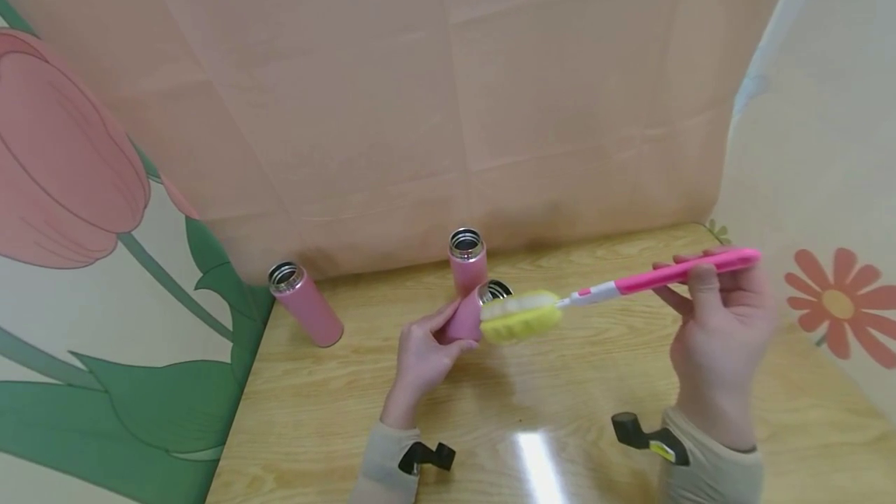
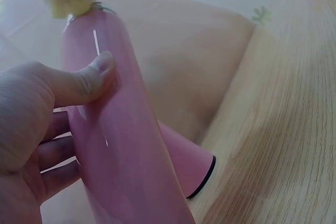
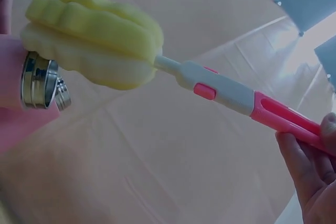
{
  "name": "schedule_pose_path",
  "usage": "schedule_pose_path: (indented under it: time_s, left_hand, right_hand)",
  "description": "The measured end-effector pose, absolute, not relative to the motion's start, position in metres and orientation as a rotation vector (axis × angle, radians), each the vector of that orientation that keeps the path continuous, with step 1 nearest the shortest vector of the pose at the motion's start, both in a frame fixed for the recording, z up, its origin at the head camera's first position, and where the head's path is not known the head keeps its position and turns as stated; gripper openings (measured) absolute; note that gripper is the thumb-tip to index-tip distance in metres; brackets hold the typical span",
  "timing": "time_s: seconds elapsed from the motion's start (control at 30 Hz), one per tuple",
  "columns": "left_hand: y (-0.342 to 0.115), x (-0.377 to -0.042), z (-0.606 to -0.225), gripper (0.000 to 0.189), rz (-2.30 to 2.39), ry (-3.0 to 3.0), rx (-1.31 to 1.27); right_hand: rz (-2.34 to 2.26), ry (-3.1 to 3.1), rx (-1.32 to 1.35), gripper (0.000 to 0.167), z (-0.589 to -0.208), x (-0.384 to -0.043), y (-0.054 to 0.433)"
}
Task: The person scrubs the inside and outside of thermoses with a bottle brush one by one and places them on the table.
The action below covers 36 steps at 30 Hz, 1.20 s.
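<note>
My left hand grips a pink bottle round its body, tilted with its bare steel mouth toward the right. In my right hand is a bottle brush, pinched by its pink handle between thumb and fingers. The brush's yellow and white sponge head overlaps the held bottle's mouth in the head view and lies outside it, right at the rim in the right wrist view. Part of the held bottle is hidden behind the sponge and my fingers.
A second open pink bottle stands just behind the held one. Another open pink bottle stands at the table's left. Behind the wooden table hangs a peach cloth; flower-patterned walls flank it.
</note>
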<state>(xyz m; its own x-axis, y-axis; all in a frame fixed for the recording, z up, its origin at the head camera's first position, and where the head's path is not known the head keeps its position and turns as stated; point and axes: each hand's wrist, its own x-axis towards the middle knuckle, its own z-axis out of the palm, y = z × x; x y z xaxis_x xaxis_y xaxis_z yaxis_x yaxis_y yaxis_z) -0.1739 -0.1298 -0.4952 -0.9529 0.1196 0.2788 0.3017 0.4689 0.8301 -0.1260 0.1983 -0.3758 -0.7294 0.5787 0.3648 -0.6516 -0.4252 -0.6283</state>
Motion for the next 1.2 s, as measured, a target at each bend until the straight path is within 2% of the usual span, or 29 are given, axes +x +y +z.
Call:
schedule_pose_path:
  time_s: [0.37,1.2]
  left_hand:
    - [-0.128,-0.175,-0.498,0.068,-1.340,-2.496,-0.528]
    - [-0.130,-0.172,-0.495,0.074,-1.233,-2.486,-0.635]
  right_hand:
    - [2.163,-0.957,0.131,0.031,-0.380,-0.132,0.188]
    - [2.025,-1.010,0.055,0.031,-0.383,-0.136,0.188]
